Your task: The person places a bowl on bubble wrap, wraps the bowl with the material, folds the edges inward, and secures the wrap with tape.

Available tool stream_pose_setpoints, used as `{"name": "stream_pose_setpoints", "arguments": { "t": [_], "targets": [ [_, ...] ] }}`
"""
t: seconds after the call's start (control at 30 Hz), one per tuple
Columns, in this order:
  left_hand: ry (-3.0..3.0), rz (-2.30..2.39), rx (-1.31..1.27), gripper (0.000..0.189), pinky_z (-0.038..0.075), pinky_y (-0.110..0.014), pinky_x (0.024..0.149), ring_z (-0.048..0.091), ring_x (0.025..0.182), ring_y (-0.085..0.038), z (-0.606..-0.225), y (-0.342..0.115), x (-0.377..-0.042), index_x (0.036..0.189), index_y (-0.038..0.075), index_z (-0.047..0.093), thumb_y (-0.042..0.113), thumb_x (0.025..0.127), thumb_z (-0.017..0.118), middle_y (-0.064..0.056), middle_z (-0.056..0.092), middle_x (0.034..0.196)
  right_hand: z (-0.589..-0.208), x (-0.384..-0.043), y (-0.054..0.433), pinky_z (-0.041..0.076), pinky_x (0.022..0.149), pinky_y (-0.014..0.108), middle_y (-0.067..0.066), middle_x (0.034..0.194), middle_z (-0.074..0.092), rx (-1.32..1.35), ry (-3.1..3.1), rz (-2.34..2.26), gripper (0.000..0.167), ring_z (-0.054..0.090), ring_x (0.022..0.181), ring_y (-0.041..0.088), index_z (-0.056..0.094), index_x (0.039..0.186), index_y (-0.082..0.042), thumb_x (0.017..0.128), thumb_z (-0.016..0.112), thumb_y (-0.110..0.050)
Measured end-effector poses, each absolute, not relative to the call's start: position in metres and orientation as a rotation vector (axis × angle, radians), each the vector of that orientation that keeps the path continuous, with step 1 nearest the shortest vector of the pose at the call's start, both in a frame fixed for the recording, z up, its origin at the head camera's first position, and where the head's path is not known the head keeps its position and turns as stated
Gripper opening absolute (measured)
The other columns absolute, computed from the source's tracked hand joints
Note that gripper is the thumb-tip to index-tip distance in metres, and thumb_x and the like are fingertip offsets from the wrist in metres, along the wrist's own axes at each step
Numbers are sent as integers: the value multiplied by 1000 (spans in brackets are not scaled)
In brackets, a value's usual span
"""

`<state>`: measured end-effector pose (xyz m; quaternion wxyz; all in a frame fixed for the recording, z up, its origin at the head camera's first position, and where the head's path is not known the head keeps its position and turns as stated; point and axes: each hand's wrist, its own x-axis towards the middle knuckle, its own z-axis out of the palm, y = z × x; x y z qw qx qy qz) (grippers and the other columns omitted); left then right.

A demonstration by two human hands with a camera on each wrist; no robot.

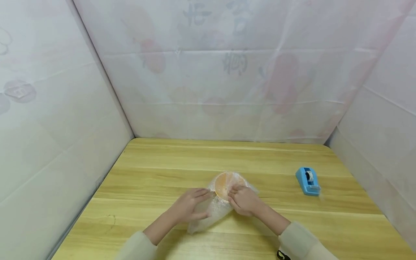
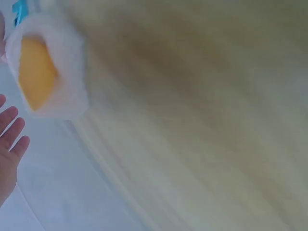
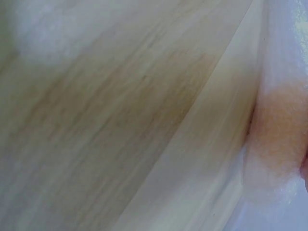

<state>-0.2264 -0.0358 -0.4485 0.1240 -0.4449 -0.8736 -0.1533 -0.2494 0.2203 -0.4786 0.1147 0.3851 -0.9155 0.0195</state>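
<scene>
A round orange object (image 1: 222,182) with a brighter rim lies in clear bubble wrap (image 1: 212,215) on the wooden table. My right hand (image 1: 245,200) has its fingers curled over the right part of the orange face and pinches the wrap there. On the left, my left hand (image 1: 191,206) reaches to the edge of the wrap with its fingers extended. The left wrist view shows these fingers straight and spread, below the wrapped orange object (image 2: 36,72). In the right wrist view the orange shows blurred through the wrap (image 3: 276,185), with only a fingertip (image 3: 304,171) at the edge.
A blue tape dispenser (image 1: 307,181) with a roll of tape stands on the table (image 1: 169,155) to the right of the hands. White printed cloth (image 1: 227,90) hangs behind the table and on both sides. A small black item (image 1: 283,255) is at the right sleeve.
</scene>
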Motion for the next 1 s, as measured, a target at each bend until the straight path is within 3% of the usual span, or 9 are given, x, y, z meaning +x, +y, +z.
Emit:
{"name": "stream_pose_setpoints", "arguments": {
  "t": [0.43, 0.8, 1.0],
  "targets": [
    [-2648, -154, -1428, 52, 49, -36, 93, 61, 108, -21, -475, -62, -199, 112, 11, 65, 53, 81, 61, -9, 63, 120, -479, -250, 220, 46, 98, 34, 8, 105, 70, 1108, -2705, 48, 32, 62, 108, 24, 71, 101, -4, 93, 43, -18],
    [-2389, 28, -1387, 16, 52, -29, 80, 67, 91, -15, -483, -54, -196, 88, 16, 68, 25, 75, 72, -1, 71, 103, -480, -251, 219, 46, 97, 33, 6, 103, 71, 1119, -2670, 10, 30, 63, 106, 22, 71, 98, -6, 91, 45, -18],
    [-2368, -47, -1336, 13, 53, -24, 75, 67, 82, -10, -475, -53, -198, 85, 15, 67, 17, 73, 74, 1, 72, 94, -479, -250, 219, 46, 98, 33, 6, 104, 71, 1116, -2681, 9, 30, 63, 107, 22, 71, 99, -6, 91, 44, -18]
  ]
}}
